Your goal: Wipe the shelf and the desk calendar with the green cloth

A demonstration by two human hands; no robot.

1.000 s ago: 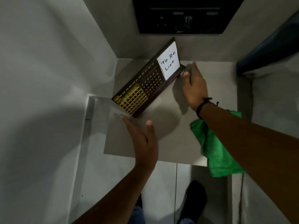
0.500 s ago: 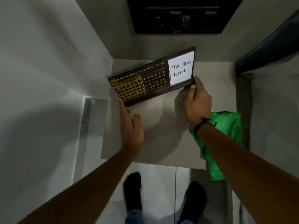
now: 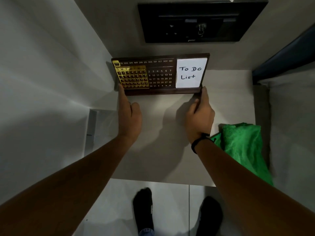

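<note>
A dark wooden desk calendar (image 3: pixel 160 74) with a gold date frame and a white "To Do List" note stands upright at the back of the pale shelf (image 3: pixel 162 159), square to the rear wall. My left hand (image 3: pixel 128 114) touches its lower left corner with fingertips. At its lower right corner rests my right hand (image 3: pixel 199 114), which wears a black wristband. The green cloth (image 3: pixel 243 147) lies crumpled on the shelf's right side, partly under my right forearm and hanging over the front edge. Neither hand holds it.
A black panel (image 3: pixel 201 21) hangs on the back wall above the calendar. Walls close in the shelf on the left and right. A lower ledge (image 3: pixel 92 123) sits at the left. My feet in black socks (image 3: pixel 143 212) stand on the tiled floor below.
The calendar has turned from a diagonal angle to stand straight against the back wall. Both hands moved forward with it to its lower corners. The cloth stayed put.
</note>
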